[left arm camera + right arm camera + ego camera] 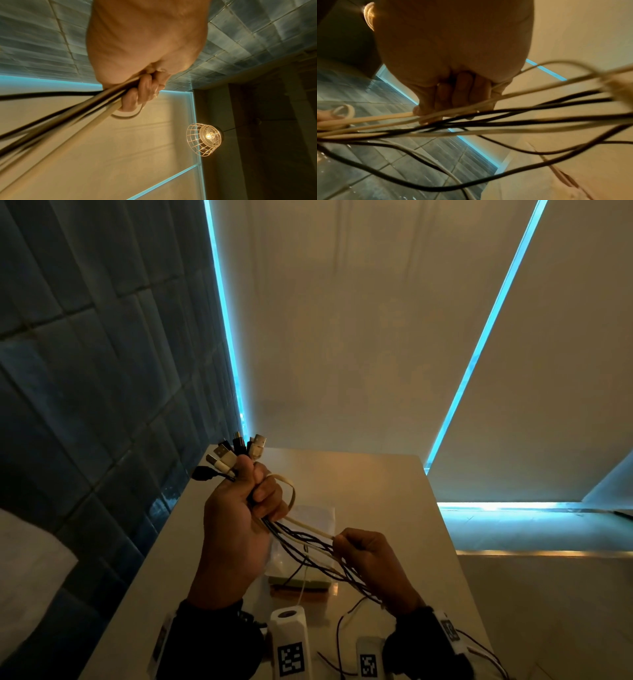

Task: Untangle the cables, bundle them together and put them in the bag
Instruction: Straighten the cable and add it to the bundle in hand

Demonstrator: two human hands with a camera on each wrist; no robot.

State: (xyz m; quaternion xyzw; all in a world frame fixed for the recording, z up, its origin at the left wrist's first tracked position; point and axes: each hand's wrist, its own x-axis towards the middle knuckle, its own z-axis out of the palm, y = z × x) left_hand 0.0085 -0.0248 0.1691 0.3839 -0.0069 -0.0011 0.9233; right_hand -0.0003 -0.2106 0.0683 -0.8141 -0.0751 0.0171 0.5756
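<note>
My left hand point(239, 508) is raised above the table and grips a bundle of black and white cables point(301, 539) just below their plugs point(236, 455), which fan out over the fist. A flat white band point(289, 491) loops beside its fingers. My right hand point(363, 553), lower and to the right, pinches that white band's end point(399, 116) beside the cable strands. The strands trail on past my right wrist onto the table. In the left wrist view my fingers point(137, 93) curl round the cables point(77, 108). A clear plastic bag point(308, 542) lies flat under both hands.
The pale table point(394, 491) has a dark tiled wall point(85, 371) on its left and window blinds point(342, 337) behind it. A caged hanging lamp point(204, 139) shows in the left wrist view. Loose cable ends point(346, 621) lie on the table near my wrists.
</note>
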